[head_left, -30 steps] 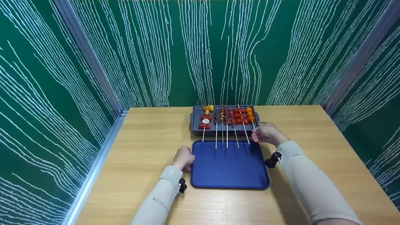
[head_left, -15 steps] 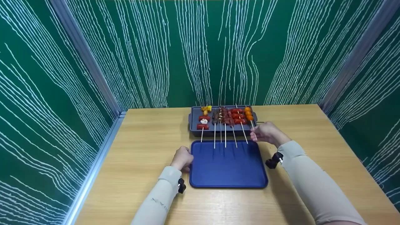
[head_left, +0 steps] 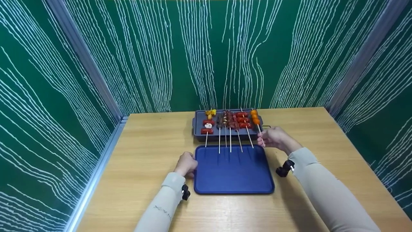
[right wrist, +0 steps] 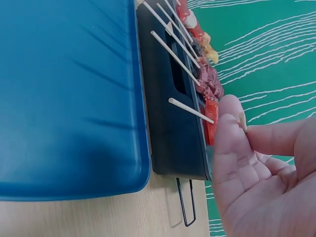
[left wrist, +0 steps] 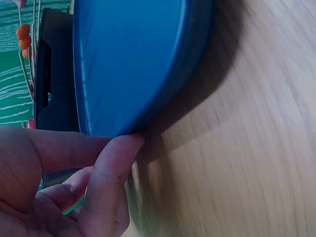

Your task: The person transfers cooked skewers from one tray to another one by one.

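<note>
Pinching the wooden stick (head_left: 259, 130), the right hand (head_left: 274, 138) holds the orange-ball skewer (head_left: 255, 117) at the right end of the grill pan (head_left: 200, 120); level, gentle handling should best spare the sausage skewer (head_left: 244, 120) alongside. The left hand (head_left: 186, 163) pinches the left edge of the blue tray (head_left: 235, 177), which should steady it.
</note>
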`<state>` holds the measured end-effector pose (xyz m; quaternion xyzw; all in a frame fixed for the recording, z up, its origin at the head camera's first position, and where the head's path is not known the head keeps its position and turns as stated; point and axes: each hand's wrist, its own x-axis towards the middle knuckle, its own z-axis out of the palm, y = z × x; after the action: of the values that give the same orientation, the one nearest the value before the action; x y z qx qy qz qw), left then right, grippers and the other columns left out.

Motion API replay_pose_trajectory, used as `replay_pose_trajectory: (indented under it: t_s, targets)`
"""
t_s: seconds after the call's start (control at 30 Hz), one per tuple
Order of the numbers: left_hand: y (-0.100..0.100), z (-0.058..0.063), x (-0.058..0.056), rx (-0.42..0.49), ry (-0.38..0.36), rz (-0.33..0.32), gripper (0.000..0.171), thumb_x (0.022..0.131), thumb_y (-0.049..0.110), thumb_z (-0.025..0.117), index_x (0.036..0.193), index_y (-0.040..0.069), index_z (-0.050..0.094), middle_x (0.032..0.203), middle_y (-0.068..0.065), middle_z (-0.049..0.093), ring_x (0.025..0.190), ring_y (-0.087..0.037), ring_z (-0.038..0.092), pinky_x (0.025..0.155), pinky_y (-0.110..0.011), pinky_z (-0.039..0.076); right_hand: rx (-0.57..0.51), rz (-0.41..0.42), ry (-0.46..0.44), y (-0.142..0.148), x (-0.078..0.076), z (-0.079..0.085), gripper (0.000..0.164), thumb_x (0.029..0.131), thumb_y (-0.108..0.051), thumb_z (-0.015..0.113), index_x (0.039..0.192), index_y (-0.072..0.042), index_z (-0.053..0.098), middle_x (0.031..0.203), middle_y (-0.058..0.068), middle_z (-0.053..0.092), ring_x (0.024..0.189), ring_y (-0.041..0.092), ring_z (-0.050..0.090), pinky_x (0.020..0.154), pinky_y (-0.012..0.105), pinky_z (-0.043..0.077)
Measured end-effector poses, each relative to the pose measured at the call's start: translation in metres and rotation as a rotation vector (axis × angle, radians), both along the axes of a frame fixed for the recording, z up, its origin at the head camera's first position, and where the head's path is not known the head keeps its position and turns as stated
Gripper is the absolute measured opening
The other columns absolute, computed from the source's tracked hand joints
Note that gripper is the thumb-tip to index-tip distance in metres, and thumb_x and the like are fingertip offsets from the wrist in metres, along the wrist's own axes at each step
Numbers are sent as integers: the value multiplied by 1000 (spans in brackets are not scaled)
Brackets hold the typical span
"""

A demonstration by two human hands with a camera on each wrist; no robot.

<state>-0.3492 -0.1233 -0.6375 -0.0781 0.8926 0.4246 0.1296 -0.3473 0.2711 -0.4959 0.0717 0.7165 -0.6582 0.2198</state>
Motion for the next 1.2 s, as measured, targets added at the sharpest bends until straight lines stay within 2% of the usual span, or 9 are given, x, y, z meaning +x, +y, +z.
replay_pose_trajectory:
  t_s: [0.1,0.2,0.33,0.4,0.47,0.53,0.77,0.9,1.2]
  targets:
    - [-1,-2,-1,11,2,-2,15,87,2,55,77,14,55,74,-7,61,43,-22,68,43,-43,65,13,-1,2,3,3,2,20,107,3,42,120,7,57,81,2,74,73,12,73,72,25,67]
    - [-1,1,0,8,-4,-4,12,87,1,54,81,12,57,78,-9,63,43,-22,67,43,-42,65,20,8,9,6,6,4,19,106,5,44,117,6,58,83,2,74,74,12,73,73,25,67]
    - [1,11,5,17,-15,-4,12,87,-1,52,82,10,55,77,-11,62,42,-23,67,41,-39,64,51,32,25,8,12,7,17,106,4,44,110,3,61,83,0,74,74,11,73,69,23,63]
    - [3,22,12,31,-18,-2,16,85,-3,51,77,10,51,72,-10,59,41,-25,67,39,-39,63,84,53,32,9,14,8,18,106,4,44,108,1,61,83,-2,74,74,10,72,67,22,62]
    - [5,32,17,43,-20,-2,21,85,-5,50,72,11,47,67,-8,55,42,-27,67,38,-39,62,107,69,33,9,16,9,18,106,4,43,109,2,61,82,-2,73,74,10,72,68,22,63]
    - [6,35,19,43,-9,-8,24,84,-5,48,68,12,43,63,-6,51,41,-28,67,37,-40,61,118,84,32,9,18,10,17,105,5,43,112,3,59,83,-1,73,74,11,73,70,23,64]
    - [-1,7,6,48,18,-18,26,85,-2,48,67,16,44,62,-2,52,41,-25,67,39,-41,62,137,125,20,11,26,13,19,110,1,38,114,4,57,88,2,74,77,13,73,70,25,65]
    - [-1,7,5,64,8,-14,23,85,-2,49,71,15,47,66,-4,55,42,-26,68,40,-43,63,141,134,19,12,32,14,16,109,2,42,111,2,57,87,4,72,78,14,72,70,26,65]
    - [2,18,11,58,1,1,19,85,-5,50,74,11,48,71,-10,58,43,-28,67,37,-42,62,190,133,29,16,42,13,20,105,6,48,103,-5,64,83,2,66,75,15,65,67,28,65]
